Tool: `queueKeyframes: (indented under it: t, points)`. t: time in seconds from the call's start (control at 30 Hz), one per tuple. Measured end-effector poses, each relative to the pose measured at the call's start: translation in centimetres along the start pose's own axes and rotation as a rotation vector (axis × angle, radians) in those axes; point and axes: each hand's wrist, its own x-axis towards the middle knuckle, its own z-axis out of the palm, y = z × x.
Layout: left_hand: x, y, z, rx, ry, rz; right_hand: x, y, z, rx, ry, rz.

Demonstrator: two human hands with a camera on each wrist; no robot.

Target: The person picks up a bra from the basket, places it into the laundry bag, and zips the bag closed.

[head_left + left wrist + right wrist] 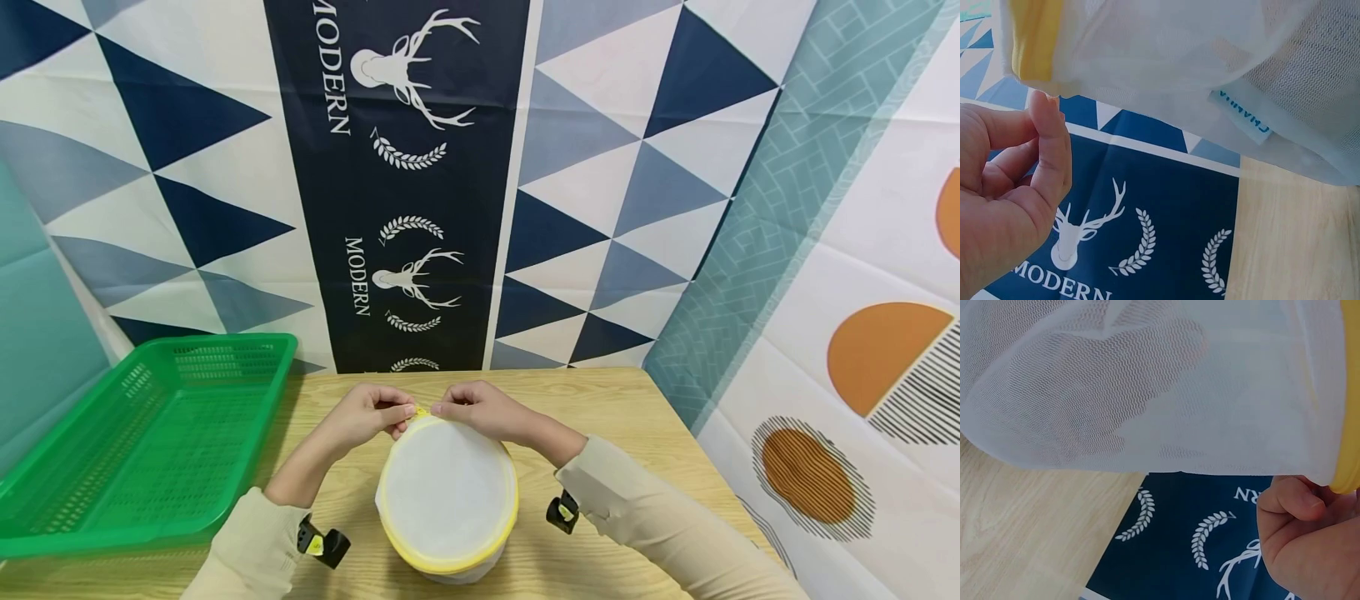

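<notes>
A white mesh laundry bag (450, 492) with a round top and a yellow zipper band (420, 560) around its rim stands over the table in the head view. At its far edge my left hand (372, 414) pinches a small yellow zipper end (422, 411) between thumb and forefinger. Close beside it, my right hand (483, 410) pinches the same stretch of the rim. In the left wrist view, the left fingertips meet the bag (1147, 56) just below its yellow band. The right wrist view has the right hand (1310, 531) curled under the bag's rim, fingertips partly hidden.
A green plastic basket (262, 417) with perforated walls stands on the left of the wooden table (600, 400). Patterned cloth (420, 192) hangs behind the table and along the right side. A small label (1241, 115) with blue lettering shows on the bag's side.
</notes>
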Motion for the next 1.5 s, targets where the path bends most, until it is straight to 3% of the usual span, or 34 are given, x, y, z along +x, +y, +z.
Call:
queueKeyframes:
  t: [0.9, 1.5]
  points:
    - [0.1, 1.2, 0.2, 0.018, -0.038, 0.033, -0.1, -0.2, 0.1, -0.006, 0.017, -0.03]
    - [0.2, 0.6, 0.1, 0.029, -0.041, 0.048, -0.6, -0.1, 0.0, -0.009, 0.021, -0.032]
